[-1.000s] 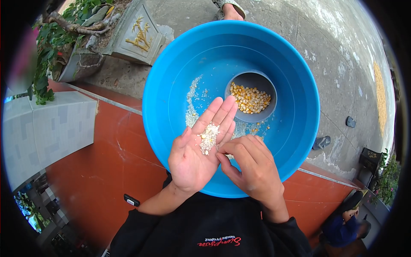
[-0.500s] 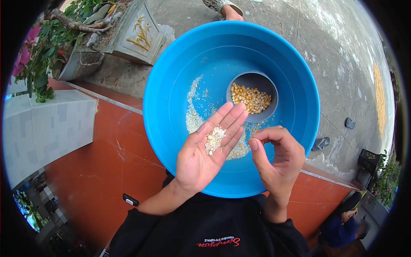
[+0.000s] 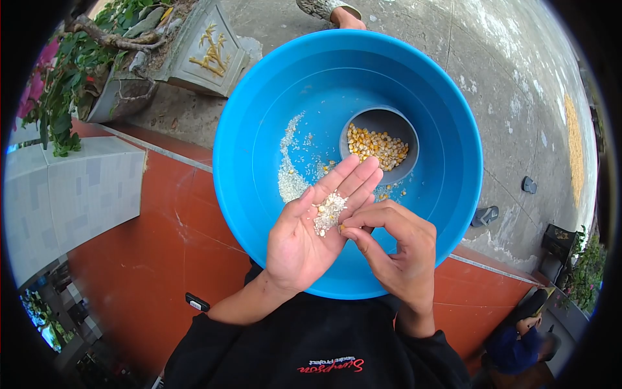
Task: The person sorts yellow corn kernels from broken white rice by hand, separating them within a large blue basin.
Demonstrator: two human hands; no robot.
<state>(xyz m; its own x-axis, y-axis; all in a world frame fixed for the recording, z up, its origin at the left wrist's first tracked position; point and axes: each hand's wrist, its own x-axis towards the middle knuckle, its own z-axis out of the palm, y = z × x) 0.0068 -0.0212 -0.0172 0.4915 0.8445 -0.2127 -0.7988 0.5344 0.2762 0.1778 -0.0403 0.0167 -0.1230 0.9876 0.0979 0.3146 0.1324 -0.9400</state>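
My left hand (image 3: 301,243) is palm up with fingers stretched out over the blue tub (image 3: 227,149). On its palm lies a small heap of white rice grains (image 3: 329,212) mixed with a few yellowish bits. My right hand (image 3: 402,249) is closed in a pinch at the edge of that heap, with a small yellow corn kernel (image 3: 343,228) at its fingertips. Beyond my fingers, a grey bowl (image 3: 414,159) inside the tub holds corn kernels (image 3: 379,146). Loose rice (image 3: 290,181) is spread along the tub's floor at left; part of it is hidden by my hands.
A planter (image 3: 210,55) and a tiled block (image 3: 97,181) stand at left. Another person's hand (image 3: 348,19) is by the tub's far rim. Sandals (image 3: 484,216) lie on the concrete at right. Someone else sits at lower right (image 3: 518,343).
My right hand has moved left, from above the tub to the rice on my left palm, its fingers still pinched. My left hand has stayed nearly in place.
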